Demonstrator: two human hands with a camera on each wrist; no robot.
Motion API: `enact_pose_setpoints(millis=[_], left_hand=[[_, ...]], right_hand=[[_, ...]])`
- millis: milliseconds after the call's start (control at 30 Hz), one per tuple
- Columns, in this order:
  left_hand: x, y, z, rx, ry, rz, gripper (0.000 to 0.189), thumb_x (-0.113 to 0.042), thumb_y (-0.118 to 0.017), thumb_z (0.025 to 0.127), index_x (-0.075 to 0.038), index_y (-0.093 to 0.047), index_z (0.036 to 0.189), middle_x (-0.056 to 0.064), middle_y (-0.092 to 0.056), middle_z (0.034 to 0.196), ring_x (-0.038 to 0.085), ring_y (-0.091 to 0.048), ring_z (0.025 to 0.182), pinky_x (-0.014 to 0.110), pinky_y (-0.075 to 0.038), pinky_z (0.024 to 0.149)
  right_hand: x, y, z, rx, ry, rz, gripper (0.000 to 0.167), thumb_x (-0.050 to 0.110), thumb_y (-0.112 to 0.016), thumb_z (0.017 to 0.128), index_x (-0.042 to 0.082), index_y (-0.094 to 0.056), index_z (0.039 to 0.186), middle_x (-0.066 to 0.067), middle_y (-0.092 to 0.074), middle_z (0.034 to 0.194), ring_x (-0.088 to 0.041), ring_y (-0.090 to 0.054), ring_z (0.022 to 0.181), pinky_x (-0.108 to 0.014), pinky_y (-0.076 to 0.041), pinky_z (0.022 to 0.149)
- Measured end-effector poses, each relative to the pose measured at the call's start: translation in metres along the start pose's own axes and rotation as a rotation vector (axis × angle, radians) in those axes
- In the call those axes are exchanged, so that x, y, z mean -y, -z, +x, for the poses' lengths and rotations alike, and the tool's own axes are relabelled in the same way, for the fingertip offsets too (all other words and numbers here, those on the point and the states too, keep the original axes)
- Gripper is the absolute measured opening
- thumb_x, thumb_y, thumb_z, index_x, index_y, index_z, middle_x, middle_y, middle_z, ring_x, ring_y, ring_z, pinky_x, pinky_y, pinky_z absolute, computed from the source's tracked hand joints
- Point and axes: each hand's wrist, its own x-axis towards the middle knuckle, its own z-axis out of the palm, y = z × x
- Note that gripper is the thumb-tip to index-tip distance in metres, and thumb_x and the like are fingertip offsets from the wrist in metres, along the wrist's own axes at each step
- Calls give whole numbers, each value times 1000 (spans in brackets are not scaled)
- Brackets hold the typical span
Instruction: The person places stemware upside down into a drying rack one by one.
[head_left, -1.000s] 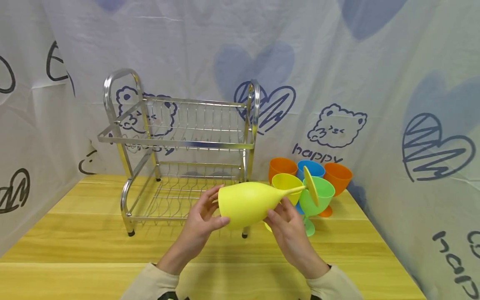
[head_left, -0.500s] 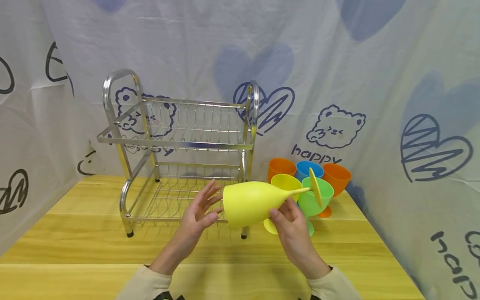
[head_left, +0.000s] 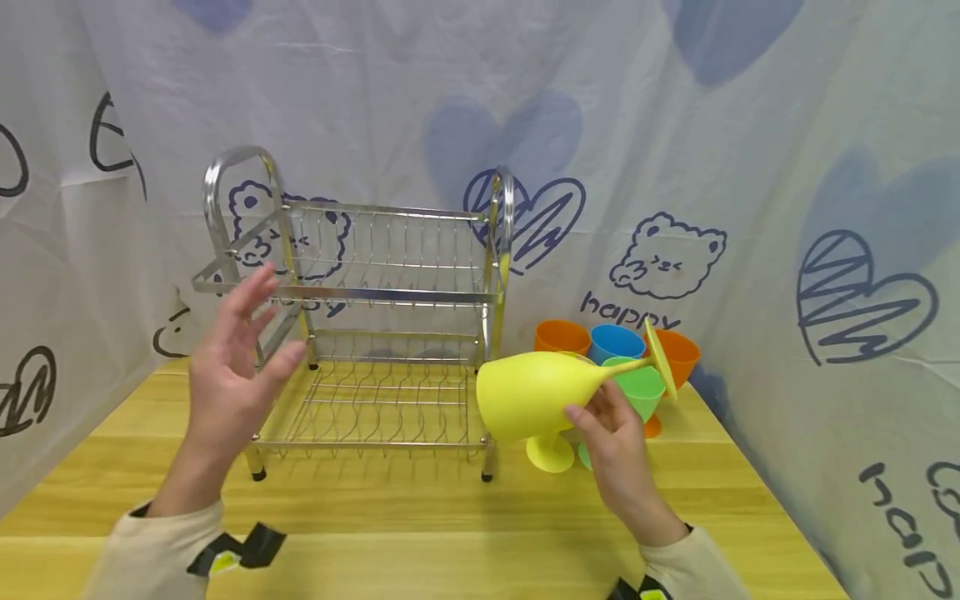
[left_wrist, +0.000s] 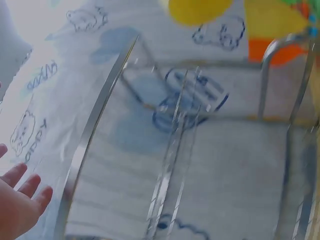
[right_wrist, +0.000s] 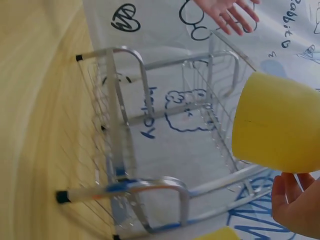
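Observation:
My right hand (head_left: pixel 611 442) holds a yellow goblet (head_left: pixel 536 392) by the lower bowl near its stem, thumb in front. The goblet lies sideways in the air, mouth to the left, its round foot to the right. In the right wrist view the yellow goblet (right_wrist: pixel 277 122) overlaps part of the rack. My left hand (head_left: pixel 236 375) is raised with spread fingers and holds nothing, in front of the left side of a two-tier metal dish rack (head_left: pixel 375 293). The left wrist view shows the left hand's fingers (left_wrist: pixel 30 187) beside a rack bar.
Right of the rack stands a cluster of goblets: orange ones (head_left: pixel 562 335), a blue one (head_left: pixel 617 342), a green one (head_left: pixel 641 392) and a yellow one partly hidden, its foot (head_left: pixel 551 452) showing. All sit on a wooden table (head_left: pixel 420 533) before a printed curtain (head_left: pixel 390 100).
My left hand has let go of the goblet and moved left and up, toward the rack's left side. The right hand has carried the goblet slightly right, its foot tilting upward.

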Motion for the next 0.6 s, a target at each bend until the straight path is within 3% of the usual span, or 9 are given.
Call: enact_pose_setpoints(millis=[100,233,300,400,500,600], left_hand=[[-2,20,26,-53,-5,177,68,11,-61,78,-2,-44,143,8,-42,145,24,-35,133,30,-29,112],[1,44,54,-53,133,413,81,-2,-69,82,-10,-29,152,7,-30,154,21,-29,138,29,-23,115],[5,55,63,-16,239,474,90,-10,-72,84,-17,-17,155,5,-20,158,20,-23,142,32,-18,116],[16,71,71,60,345,525,101,-19,-74,85,-23,-2,156,2,-4,161,24,-12,145,44,-12,117],[24,84,75,153,413,556,107,-24,-74,86,-22,8,155,6,5,161,32,-5,145,59,-9,113],[31,91,79,239,453,553,108,-25,-72,88,-18,11,155,12,4,160,39,-4,144,63,-9,111]], right_hand=[[6,3,4,-6,24,-26,46,-8,-52,91,11,-52,133,-6,-59,120,-18,-59,105,-27,-50,92],[17,7,12,-11,55,-62,50,-9,-52,91,9,-49,137,-6,-59,122,-18,-59,106,-27,-50,93],[23,8,15,-16,77,-90,51,-10,-52,90,8,-49,138,-6,-60,122,-18,-58,106,-27,-49,94],[30,8,20,-16,100,-134,53,-11,-53,90,7,-49,139,-6,-60,123,-20,-58,108,-27,-50,93],[38,6,26,8,120,-201,53,-9,-54,90,6,-47,141,-7,-59,125,-22,-59,108,-27,-51,92],[47,2,32,37,133,-276,52,-5,-55,92,6,-45,142,-9,-57,128,-24,-57,110,-27,-50,92]])
